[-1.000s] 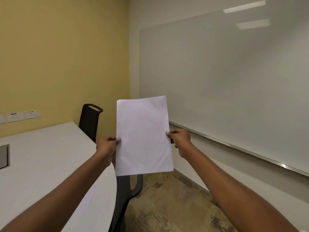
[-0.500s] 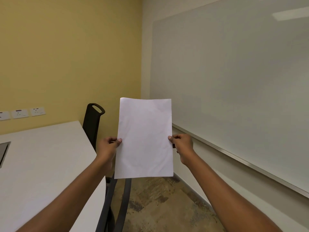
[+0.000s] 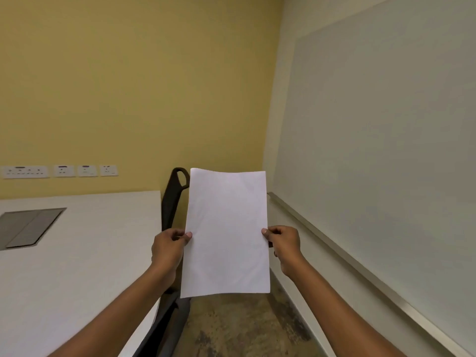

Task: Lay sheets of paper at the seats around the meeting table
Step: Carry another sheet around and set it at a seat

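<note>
At far left we see a row of wall sockets (image 3: 59, 171) on the yellow wall, and below them the white counter (image 3: 85, 253) of the meeting table, with a grey cable hatch (image 3: 28, 226) set flush into its top. No sheet lies on the part of the counter that we can see; so far as this view shows, the seat here has not yet been served, though most of the table falls outside the frame and we cannot judge the other seats. Moving right, a black chair (image 3: 171, 199) stands tucked against the counter's edge, its back partly hidden behind the paper. Our left hand (image 3: 168, 249) pinches the left edge of the paper (image 3: 226, 233), thumb in front and fingers curled behind, so this grip is closed on the sheet. The paper is held upright in the air, in portrait orientation, above the floor and just beside the counter, touching neither. We cannot tell whether it is one sheet or a thin stack. Our right hand (image 3: 284, 244) clamps the opposite edge in the same manner. Beyond it a whiteboard (image 3: 373, 150) with its metal tray (image 3: 334, 256) runs along the right wall. We judge that laying a sheet at this seat remains to be done.
</note>
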Demonstrator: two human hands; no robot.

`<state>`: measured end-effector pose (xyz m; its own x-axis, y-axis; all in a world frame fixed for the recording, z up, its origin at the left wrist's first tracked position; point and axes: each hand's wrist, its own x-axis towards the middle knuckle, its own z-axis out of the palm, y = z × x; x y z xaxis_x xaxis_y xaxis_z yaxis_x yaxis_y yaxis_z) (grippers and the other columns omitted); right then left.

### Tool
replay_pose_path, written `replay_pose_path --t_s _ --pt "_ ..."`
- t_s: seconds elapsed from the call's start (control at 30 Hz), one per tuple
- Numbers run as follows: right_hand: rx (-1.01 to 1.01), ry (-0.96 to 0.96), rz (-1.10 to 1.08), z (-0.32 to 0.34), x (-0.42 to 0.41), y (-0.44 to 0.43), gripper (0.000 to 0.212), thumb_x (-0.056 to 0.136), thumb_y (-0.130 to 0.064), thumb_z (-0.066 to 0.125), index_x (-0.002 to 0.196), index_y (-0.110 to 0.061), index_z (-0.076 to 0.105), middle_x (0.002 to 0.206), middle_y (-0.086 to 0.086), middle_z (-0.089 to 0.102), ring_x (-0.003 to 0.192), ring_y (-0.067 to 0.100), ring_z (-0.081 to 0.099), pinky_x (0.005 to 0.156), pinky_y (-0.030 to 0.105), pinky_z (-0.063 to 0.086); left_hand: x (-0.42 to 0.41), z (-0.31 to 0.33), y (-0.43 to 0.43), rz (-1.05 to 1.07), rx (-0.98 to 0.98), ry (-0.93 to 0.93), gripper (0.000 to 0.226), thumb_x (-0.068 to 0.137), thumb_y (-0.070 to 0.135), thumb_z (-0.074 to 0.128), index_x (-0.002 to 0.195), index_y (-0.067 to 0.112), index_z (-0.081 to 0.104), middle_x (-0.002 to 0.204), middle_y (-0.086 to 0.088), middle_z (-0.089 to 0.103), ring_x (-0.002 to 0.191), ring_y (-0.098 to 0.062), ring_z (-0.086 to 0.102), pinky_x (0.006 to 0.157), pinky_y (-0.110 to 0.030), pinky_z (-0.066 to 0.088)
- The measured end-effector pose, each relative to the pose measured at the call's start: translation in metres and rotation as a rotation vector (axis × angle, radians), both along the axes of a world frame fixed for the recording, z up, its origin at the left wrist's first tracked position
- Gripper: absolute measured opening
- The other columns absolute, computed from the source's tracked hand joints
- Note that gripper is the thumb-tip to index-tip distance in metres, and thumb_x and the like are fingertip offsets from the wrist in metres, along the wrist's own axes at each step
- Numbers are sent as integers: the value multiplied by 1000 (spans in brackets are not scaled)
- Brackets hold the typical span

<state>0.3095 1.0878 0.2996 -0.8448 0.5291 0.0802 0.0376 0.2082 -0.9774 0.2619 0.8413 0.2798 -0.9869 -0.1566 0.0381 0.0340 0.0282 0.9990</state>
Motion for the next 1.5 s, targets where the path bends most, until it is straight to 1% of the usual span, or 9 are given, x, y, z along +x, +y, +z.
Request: replay_pose_path --t_s 0.23,0.43,0.57,0.83,1.0,1.17,1.33,1.4,1.5 --pt "10 7 158 18 -98 45 12 87 -17 70 75 -14 72 82 0 72 65 14 62 45 17 38 -48 -1 42 161 28 -38 12 89 18 66 96 9 67 100 -7 67 84 -18 60 76 -34 45" --pt "-2 7 281 17 -192 56 14 86 -17 71 72 -17 71 78 0 71 57 11 56 41 15 37 -110 -4 55 281 29 -53 9 88 20 67 89 11 69 96 -6 70 84 -19 63 70 -31 45" --pt "0 8 345 14 -265 55 14 85 -16 72 71 -16 70 77 2 70 57 12 54 45 19 36 -163 -11 56 339 5 -58 8 87 21 69 88 13 70 96 -5 70 93 -25 63 78 -36 44" --pt "30 30 483 20 -432 39 15 84 -16 73 69 -15 71 75 2 71 58 12 56 48 21 37 -301 -14 47 441 -4 -48 10 88 19 66 89 10 69 92 -7 69 91 -26 62 80 -38 45" --pt "51 34 542 25 -532 27 17 84 -17 72 67 -14 71 64 -3 68 36 0 47 41 17 35 -379 -9 39 482 -50 -54 11 88 18 65 80 11 68 85 -7 68 84 -24 63 79 -38 46" --pt "51 20 619 27 -617 10 18 83 -15 73 65 -11 70 66 -1 68 45 6 51 40 17 35 -439 -11 35 542 -47 -89 15 87 16 65 74 10 67 79 -7 68 79 -23 62 75 -36 45" --pt "53 18 730 29 -706 -12 19 83 -13 73 65 -11 70 67 -1 66 51 8 53 40 15 34 -499 -14 27 653 -37 -109 16 85 16 63 73 6 66 78 -7 68 74 -23 60 64 -32 42" --pt "67 13 827 23 -763 -20 18 83 -12 72 65 -10 70 64 -1 65 45 5 53 38 14 34 -543 -22 30 732 -35 -103 17 85 17 64 73 6 66 78 -7 68 73 -23 59 63 -31 41" --pt "35 11 882 31 -799 -37 16 83 -11 72 68 -7 70 62 -1 65 41 5 53 34 15 35 -567 -20 22 787 -38 -103 19 86 17 64 73 4 65 78 -8 67 71 -23 58 61 -30 41"
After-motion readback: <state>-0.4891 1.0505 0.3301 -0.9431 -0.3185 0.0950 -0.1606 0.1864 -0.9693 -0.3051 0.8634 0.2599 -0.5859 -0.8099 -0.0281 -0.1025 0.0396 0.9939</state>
